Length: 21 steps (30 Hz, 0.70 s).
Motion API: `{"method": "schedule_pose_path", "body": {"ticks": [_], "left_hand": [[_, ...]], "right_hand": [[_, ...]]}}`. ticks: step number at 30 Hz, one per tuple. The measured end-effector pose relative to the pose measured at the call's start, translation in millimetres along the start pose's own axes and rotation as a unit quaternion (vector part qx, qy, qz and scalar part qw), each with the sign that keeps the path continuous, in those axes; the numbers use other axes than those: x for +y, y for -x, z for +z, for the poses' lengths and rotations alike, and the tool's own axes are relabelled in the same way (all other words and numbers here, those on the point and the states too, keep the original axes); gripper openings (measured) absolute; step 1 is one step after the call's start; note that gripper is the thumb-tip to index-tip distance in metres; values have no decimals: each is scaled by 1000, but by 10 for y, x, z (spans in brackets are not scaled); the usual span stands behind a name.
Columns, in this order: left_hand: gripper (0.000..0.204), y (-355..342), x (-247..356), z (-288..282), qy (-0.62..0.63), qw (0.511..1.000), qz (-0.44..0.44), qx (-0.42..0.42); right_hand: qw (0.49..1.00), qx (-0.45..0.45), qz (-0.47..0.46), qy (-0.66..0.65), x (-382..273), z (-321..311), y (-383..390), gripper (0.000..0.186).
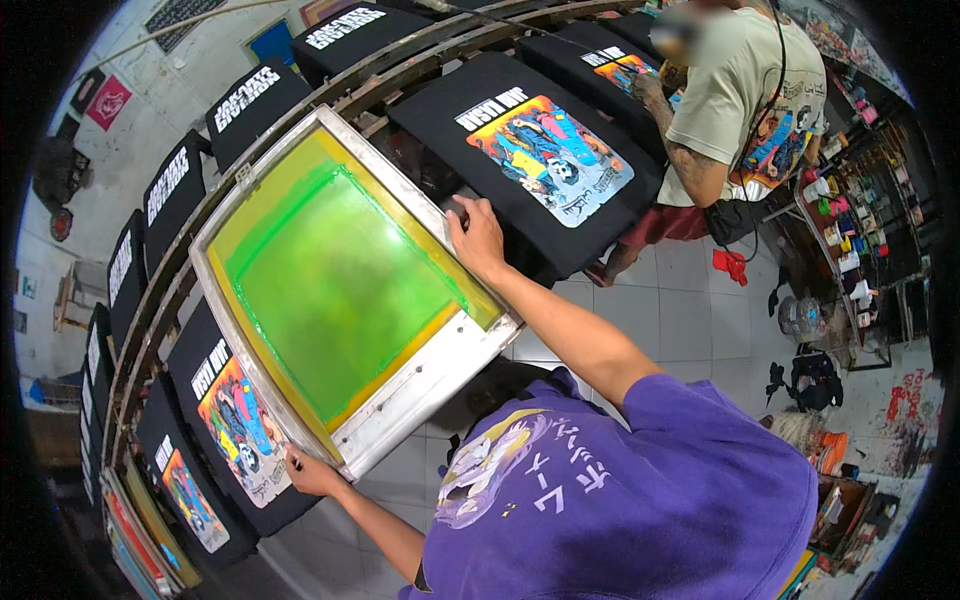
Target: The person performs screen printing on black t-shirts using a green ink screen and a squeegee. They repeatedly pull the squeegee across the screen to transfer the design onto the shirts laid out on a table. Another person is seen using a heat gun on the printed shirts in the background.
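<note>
Well, from the head-worn view I see a framed screen [330, 290], its mesh green and yellow, lying tilted at nine o'clock, with its broad pale lower bar toward the person in purple [620, 490] at five o'clock. The right hand [480, 240], close to the centre toward twelve, is at the screen's right rail, fingers bent and slightly apart; I cannot tell whether they grip. The left hand [315, 477], toward half past seven, sits beside the lower-left corner, fingers curled narrow, and I cannot tell whether they hold it. Under that side, at eight o'clock, lies a black printed shirt [235, 420]; another colourfully printed shirt [545, 150] spreads at one o'clock. A co-worker [740, 100] in a pale shirt stands at two.
</note>
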<state>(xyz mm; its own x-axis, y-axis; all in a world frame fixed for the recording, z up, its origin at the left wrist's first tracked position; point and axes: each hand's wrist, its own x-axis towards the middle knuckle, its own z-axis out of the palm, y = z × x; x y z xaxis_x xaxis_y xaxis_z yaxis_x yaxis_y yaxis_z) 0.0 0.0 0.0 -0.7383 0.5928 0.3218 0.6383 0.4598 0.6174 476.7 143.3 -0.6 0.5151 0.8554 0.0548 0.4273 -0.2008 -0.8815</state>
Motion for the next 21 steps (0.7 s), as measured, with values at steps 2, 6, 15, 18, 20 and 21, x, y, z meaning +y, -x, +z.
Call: {"method": "schedule_pose_path", "body": {"ticks": [2, 6, 15, 18, 20, 21], "left_hand": [[45, -103, -19, 31, 3, 1000, 16, 6], [41, 45, 24, -20, 10, 1000, 14, -24], [42, 44, -30, -8, -7, 1000, 4, -24], [45, 89, 162, -69, -1, 1000, -7, -18], [44, 72, 117, -41, -1, 1000, -10, -17], [44, 45, 102, -13, 0, 1000, -11, -14]], "right_hand": [[991, 104, -74, 37, -53, -53, 54, 54], [943, 219, -116, 221, 257, -664, 120, 66], [933, 193, -82, 292, 536, -1150, 46, 75], [980, 117, -74, 143, 170, -836, 217, 73], [996, 27, -82, 35, -63, -611, 299, 72], [995, -11, -96, 14, -140, -484, 311, 71]]}}
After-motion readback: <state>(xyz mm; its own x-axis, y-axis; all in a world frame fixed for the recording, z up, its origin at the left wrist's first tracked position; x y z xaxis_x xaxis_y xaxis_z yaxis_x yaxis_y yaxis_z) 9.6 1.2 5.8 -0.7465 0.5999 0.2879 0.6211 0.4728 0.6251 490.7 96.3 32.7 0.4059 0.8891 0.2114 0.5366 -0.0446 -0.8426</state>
